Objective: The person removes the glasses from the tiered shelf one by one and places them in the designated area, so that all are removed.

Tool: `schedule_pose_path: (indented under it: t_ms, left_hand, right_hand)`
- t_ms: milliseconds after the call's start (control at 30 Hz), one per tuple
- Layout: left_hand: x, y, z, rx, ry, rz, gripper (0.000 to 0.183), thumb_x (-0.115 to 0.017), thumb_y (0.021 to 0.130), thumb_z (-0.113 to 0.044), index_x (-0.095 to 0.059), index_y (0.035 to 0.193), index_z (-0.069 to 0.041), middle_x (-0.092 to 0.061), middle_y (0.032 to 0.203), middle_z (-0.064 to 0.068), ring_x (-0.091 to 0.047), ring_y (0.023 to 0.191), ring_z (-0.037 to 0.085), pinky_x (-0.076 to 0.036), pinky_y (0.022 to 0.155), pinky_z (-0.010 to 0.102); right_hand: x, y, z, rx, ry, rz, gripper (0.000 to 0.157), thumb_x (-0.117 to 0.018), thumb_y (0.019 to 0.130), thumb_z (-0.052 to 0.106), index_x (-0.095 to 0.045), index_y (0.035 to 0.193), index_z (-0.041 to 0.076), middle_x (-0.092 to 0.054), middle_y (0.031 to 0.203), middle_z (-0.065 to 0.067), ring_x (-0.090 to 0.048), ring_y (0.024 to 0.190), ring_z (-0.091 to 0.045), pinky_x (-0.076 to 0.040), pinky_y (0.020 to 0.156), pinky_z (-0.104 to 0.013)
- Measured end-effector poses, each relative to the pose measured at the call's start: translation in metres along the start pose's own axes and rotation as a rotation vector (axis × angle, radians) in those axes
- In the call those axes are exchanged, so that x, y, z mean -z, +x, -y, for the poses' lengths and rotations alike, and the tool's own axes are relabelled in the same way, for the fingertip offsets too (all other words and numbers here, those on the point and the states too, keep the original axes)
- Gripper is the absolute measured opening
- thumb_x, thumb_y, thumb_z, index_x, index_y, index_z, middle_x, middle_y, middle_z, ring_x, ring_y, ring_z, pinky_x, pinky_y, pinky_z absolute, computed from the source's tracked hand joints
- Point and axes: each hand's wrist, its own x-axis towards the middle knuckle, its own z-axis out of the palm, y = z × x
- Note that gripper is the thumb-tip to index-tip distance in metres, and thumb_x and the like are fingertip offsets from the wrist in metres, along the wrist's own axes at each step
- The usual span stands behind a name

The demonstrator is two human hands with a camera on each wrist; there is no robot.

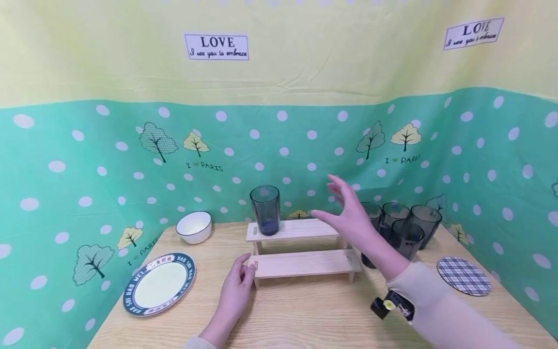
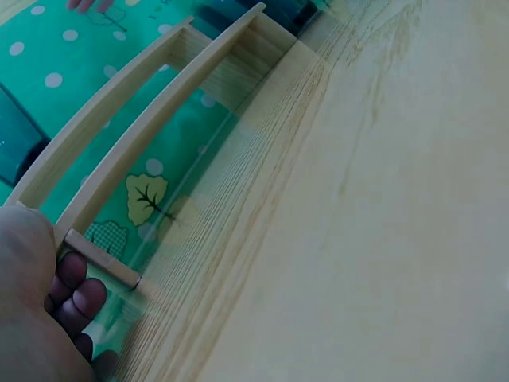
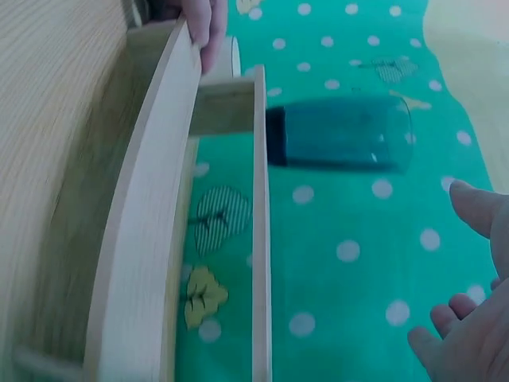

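Note:
A two-tier wooden shelf [image 1: 305, 264] stands on the table, its lower step in front of the higher one. My left hand [image 1: 235, 291] holds the left end of the lower step, thumb on top and fingers curled at the side [image 2: 83, 298]. On the left part of the upper step stands a dark tinted drinking glass [image 1: 267, 215], upright. My right hand [image 1: 348, 215] is in the air over the shelf's right end, thumb and fingers spread apart, holding nothing. In the right wrist view the glass [image 3: 342, 134] is away from that hand.
Several more tinted glasses [image 1: 407, 237] cluster at the right, partly behind my right forearm. A checked round mat [image 1: 464, 276] lies near the right edge. On the left are a white bowl [image 1: 193, 228] and a blue-rimmed plate [image 1: 159, 285]. A dotted green curtain [image 1: 283, 169] closes off the back.

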Motion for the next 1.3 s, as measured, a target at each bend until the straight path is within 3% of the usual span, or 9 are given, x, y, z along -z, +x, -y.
schedule_pose_path:
  t_ms: [133, 400, 667, 1067, 1300]
  left_hand:
    - [-0.002, 0.000, 0.000, -0.008, -0.007, -0.005, 0.046, -0.057, 0.117, -0.020, -0.052, 0.159, -0.001, -0.055, 0.084, 0.000, -0.051, 0.071, 0.016, -0.045, 0.063, 0.030]
    - [-0.003, -0.001, -0.002, -0.022, -0.008, -0.016, 0.046, -0.058, 0.117, -0.021, -0.053, 0.157, 0.000, -0.055, 0.084, 0.000, -0.051, 0.070, 0.014, -0.045, 0.063, 0.029]
    - [-0.001, -0.002, -0.002, 0.003, -0.015, -0.012, 0.047, -0.057, 0.116, -0.018, -0.051, 0.159, 0.000, -0.055, 0.085, 0.001, -0.051, 0.071, 0.016, -0.046, 0.064, 0.030]
    - [-0.001, -0.002, -0.003, -0.010, -0.009, -0.028, 0.044, -0.057, 0.116, -0.019, -0.054, 0.156, 0.000, -0.055, 0.085, 0.001, -0.052, 0.071, 0.015, -0.045, 0.063, 0.029]
    - [-0.001, -0.002, -0.002, 0.005, -0.008, -0.022, 0.045, -0.056, 0.117, -0.019, -0.053, 0.158, -0.001, -0.056, 0.086, 0.001, -0.052, 0.072, 0.016, -0.045, 0.064, 0.029]
  right_hand:
    - [-0.022, 0.010, 0.009, 0.032, 0.047, 0.037, 0.101, -0.091, 0.095, 0.022, -0.029, 0.174, 0.021, -0.040, 0.166, -0.014, -0.039, 0.157, -0.036, -0.036, 0.127, -0.051]
    - [-0.060, 0.025, 0.020, 0.066, 0.055, 0.121, 0.102, -0.093, 0.094, 0.024, -0.030, 0.174, 0.022, -0.041, 0.165, -0.014, -0.042, 0.155, -0.032, -0.038, 0.125, -0.049]
    - [-0.089, 0.035, 0.024, 0.051, 0.064, 0.158, 0.103, -0.093, 0.094, 0.026, -0.030, 0.175, 0.024, -0.042, 0.166, -0.016, -0.050, 0.148, -0.042, -0.047, 0.117, -0.057]
    - [-0.112, 0.042, 0.033, 0.021, -0.030, 0.144, 0.104, -0.093, 0.094, 0.032, -0.028, 0.175, 0.025, -0.034, 0.174, -0.014, -0.043, 0.155, -0.038, -0.043, 0.119, -0.060]
    - [-0.121, 0.045, 0.029, 0.009, -0.043, 0.155, 0.103, -0.091, 0.095, 0.032, -0.028, 0.176, 0.021, -0.038, 0.171, -0.016, -0.041, 0.156, -0.038, -0.041, 0.120, -0.061]
